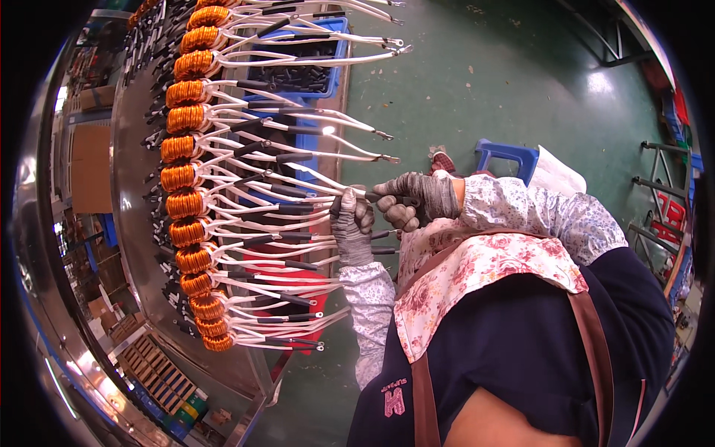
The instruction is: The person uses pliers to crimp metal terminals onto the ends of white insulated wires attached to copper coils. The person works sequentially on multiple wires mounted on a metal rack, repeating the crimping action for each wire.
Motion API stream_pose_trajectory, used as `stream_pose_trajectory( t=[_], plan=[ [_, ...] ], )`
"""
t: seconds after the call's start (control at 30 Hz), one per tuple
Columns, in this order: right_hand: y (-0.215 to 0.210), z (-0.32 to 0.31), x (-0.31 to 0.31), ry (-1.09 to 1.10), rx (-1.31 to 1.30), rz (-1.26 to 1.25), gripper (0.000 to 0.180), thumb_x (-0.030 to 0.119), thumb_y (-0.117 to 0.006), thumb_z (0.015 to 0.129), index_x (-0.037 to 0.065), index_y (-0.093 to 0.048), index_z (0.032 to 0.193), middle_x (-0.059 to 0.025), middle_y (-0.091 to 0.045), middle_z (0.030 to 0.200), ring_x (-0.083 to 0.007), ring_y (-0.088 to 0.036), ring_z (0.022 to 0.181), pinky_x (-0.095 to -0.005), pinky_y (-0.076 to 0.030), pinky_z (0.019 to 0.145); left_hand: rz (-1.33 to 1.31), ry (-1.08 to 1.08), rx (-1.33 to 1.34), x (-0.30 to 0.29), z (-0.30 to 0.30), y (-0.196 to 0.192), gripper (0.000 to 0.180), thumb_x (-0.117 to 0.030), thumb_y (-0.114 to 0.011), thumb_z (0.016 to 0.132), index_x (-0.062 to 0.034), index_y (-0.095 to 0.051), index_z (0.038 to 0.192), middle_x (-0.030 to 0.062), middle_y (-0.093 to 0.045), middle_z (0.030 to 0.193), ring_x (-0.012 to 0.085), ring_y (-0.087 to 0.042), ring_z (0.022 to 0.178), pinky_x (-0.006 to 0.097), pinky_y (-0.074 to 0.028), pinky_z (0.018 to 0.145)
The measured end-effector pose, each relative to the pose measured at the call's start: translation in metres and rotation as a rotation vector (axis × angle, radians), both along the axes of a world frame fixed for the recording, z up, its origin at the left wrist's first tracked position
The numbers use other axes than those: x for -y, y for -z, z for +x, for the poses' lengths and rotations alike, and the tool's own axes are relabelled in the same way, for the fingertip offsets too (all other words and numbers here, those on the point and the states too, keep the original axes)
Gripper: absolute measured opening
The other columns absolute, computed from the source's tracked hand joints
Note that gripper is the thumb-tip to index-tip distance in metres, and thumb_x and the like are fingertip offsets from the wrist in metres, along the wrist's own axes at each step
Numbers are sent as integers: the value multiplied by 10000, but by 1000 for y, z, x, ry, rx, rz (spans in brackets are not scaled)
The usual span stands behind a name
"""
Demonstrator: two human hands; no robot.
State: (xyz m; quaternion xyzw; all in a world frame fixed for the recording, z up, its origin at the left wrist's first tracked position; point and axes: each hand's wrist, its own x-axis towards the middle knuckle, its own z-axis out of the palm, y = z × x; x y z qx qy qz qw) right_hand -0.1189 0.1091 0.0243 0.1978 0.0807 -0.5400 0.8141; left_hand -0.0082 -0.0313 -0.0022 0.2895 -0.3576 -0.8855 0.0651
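A long row of orange copper-wound toroid coils (179, 149) lies along the bench, with white cables (298, 170) reaching from them toward me. My left hand (352, 216), in a grey glove, is closed on a white cable near its end. Close beside it, my gloved right hand (421, 200) pinches a black tubular sleeve (372, 197) at that cable's end. Many cables carry similar black sleeves (252, 149), and some end in bare metal lugs (389, 159). The fingers hide part of the held cable's tip.
A blue bin (298, 78) full of short black sleeves stands beyond the cables. Something red (298, 287) lies beneath the nearer cables. A blue stool (508, 158) is on the green floor (477, 82) to the right. A wooden pallet (158, 371) shows at the lower left.
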Motion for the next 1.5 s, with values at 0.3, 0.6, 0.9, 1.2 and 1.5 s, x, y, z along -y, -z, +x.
stream_pose_trajectory(
  t=[0.3, 0.6, 0.9, 1.2, 1.5],
  plan=[
    [-11, -21, -10, 246, -2786, 35, 292, 283, -597, 783, 67, -541, 971, -99, -568, 911, -267, -537, 822, -368, -453, 717, -75, -60, -57, -21, 16, -7, 611, -557, -411, 831, 21, -552, 969, 65, -502, 505, 130, -386, 295, 204, -315, 264],
    [-38, -45, -23, 677, -2196, -412, 266, 78, -668, 650, 43, -607, 907, -88, -600, 857, -244, -572, 824, -367, -460, 760, -352, 31, -31, -70, -60, -69, 563, -534, -458, 825, -46, -503, 1103, -11, -583, 739, 17, -491, 491, 126, -320, 357],
    [-17, -89, -69, 497, -946, -46, 252, 178, -584, 816, -15, -564, 976, -84, -583, 777, -151, -584, 600, -264, -490, 537, -153, -98, 430, 3, -48, 92, 276, -372, -533, 844, -113, -489, 759, -7, -481, 557, 95, -425, 369, 190, -306, 265],
    [39, -74, -108, 73, -1174, 208, 346, 389, -504, 860, 86, -647, 945, 30, -451, 570, -77, -394, 478, -231, -361, 440, -28, -16, -13, -18, -80, 43, 302, -382, -477, 867, -109, -500, 741, 6, -490, 574, 87, -381, 379, 181, -303, 289],
    [26, -67, -109, 170, -1142, 254, 265, 293, -554, 836, 54, -657, 886, 25, -467, 554, -79, -439, 475, -224, -374, 448, 121, 0, -103, -23, -89, 21, 245, -308, -497, 880, -74, -500, 808, -14, -408, 525, 68, -342, 373, 185, -260, 294]
  ],
)
